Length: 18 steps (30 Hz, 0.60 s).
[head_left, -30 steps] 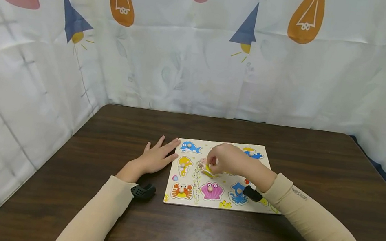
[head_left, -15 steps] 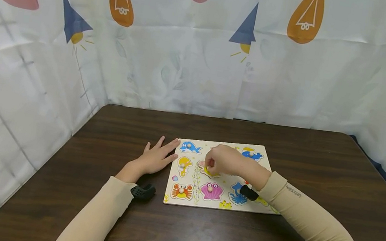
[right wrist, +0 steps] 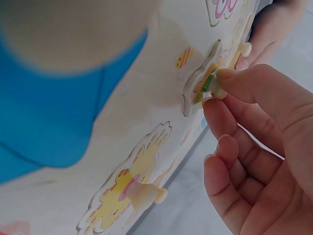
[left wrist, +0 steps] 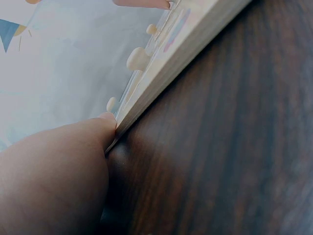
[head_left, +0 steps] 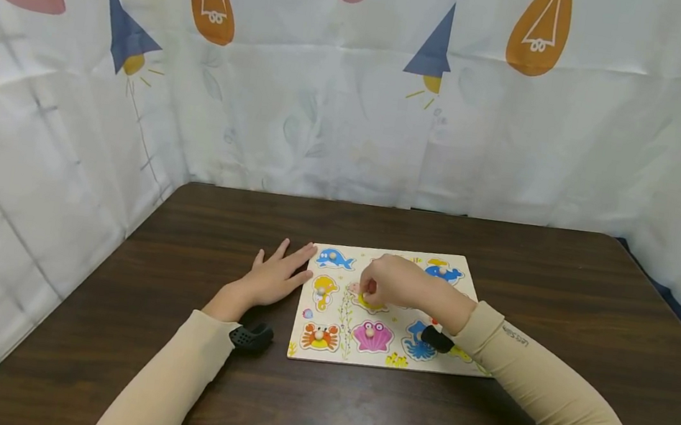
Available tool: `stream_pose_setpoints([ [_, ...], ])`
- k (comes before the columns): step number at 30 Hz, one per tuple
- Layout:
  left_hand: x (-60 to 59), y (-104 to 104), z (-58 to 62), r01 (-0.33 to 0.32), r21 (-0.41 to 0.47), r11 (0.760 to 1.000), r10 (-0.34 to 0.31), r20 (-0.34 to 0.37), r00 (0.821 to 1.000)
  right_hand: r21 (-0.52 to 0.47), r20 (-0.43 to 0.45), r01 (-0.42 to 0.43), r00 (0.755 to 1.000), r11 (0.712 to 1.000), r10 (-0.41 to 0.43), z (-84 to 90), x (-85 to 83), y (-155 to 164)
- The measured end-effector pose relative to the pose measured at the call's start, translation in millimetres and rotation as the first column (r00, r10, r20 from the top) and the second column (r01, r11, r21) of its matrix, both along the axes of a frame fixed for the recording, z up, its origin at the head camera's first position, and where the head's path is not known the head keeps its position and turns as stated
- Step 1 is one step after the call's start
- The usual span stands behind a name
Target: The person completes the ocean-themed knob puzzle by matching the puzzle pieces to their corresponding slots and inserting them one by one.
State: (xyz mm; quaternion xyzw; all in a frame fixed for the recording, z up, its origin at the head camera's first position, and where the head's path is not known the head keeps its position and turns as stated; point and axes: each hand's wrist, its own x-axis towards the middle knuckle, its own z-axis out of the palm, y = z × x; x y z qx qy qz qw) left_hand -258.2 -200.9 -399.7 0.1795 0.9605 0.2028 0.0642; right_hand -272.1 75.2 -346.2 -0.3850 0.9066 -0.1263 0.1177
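Head view: my right hand (head_left: 392,283) pinches a puzzle piece (head_left: 367,302) at the middle of the puzzle board (head_left: 469,274), centre frame; my left hand (head_left: 272,279) lies flat, fingers straight, at the board's left edge.

Left wrist view: a fingertip touches the board's edge (left wrist: 186,54).

Right wrist view: my fingers (right wrist: 244,83) pinch the piece's knob (right wrist: 215,85), upper right.

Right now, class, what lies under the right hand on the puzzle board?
The right hand pinches a yellow piece's peg above the puzzle board. The recess beneath stays covered.
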Motion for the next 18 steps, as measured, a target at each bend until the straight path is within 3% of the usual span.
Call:
stream_pose_setpoints([
  [18, -2.7, -1.0, -2.1, 0.003, 0.001, 1.000, -0.003, -0.007, 1.000, 0.022, 0.015, 0.033, 0.999, 0.999, -0.033, 2.4, 1.9, -2.1],
])
